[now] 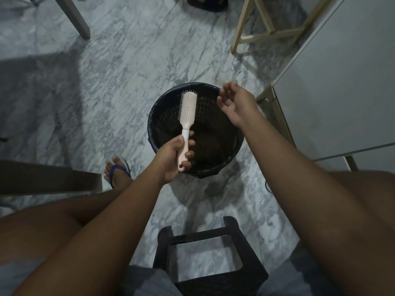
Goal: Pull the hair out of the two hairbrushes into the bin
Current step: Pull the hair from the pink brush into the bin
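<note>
Left hand (171,159): its grip is wrapped round the lower handle of the hairbrush (188,107), thumb on the near side and fingers curled across the front.
Hairbrush: pale pink with a white band at the neck, held over the bin (150,124) with its head pointing away from the person and its bristles facing up. Whether any hair is left among the bristles cannot be told.
Right hand (237,103): raised over the right rim of the bin, just beside the brush head but apart from it. The grip is loose and wide – fingers bent and spread, a little blurred, with nothing visible between them.
Bin: black and round with a lattice wall, standing on the floor (106,82) in front of the person's knees. Its inside is dark with a brownish patch at the bottom – what that is cannot be made out.
Floor: grey-and-white marble pattern.
Stool (224,278): black, at the near edge between the person's legs.
Foot (117,169): in a blue flip-flop, on the floor left of the bin.
Cabinet (342,82): white, on the right, near the bin.
Wooden frame (267,28): light-coloured, beyond the bin at the top right.
</note>
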Tool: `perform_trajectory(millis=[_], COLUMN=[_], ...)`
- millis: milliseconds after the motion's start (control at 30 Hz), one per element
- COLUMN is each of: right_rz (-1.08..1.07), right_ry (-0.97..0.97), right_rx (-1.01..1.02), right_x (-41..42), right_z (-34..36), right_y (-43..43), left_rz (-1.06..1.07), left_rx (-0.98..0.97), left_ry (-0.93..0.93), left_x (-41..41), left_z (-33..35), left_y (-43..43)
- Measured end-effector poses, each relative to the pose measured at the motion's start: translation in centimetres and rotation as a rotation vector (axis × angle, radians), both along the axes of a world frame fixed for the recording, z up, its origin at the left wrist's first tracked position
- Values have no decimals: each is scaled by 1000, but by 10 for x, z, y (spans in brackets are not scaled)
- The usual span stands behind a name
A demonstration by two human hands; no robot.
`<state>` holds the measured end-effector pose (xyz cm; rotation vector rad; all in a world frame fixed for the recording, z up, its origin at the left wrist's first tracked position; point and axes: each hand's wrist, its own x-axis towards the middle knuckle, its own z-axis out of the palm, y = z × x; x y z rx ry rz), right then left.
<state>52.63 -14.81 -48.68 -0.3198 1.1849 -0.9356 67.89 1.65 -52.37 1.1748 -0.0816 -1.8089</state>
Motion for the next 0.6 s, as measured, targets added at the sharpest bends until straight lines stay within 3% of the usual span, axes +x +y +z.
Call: perform_trajectory(millis=[33, 100, 200, 400, 500, 600], right_rz=[6, 134, 355, 582, 555, 484], right_ry=[46, 332, 602, 634, 684, 605], right_rx=[44, 46, -88, -247, -228, -131], right_x=[-1, -2, 2, 27, 34, 36], right_z=[-2, -8, -14, -2, -3, -4], right_y=[1, 7, 15, 5, -6, -12], left_rz=[-5, -25, -76, -186, -184, -178], left_rx=[-1, -3, -11, -26, -23, -30], left_ry=[-9, -22, -38, -78, -51, 0], left_x=[1, 2, -2, -8, -9, -11], left_z=[-1, -1, 1, -2, -2, 0], left_y=[1, 2, 3, 6, 7, 8])
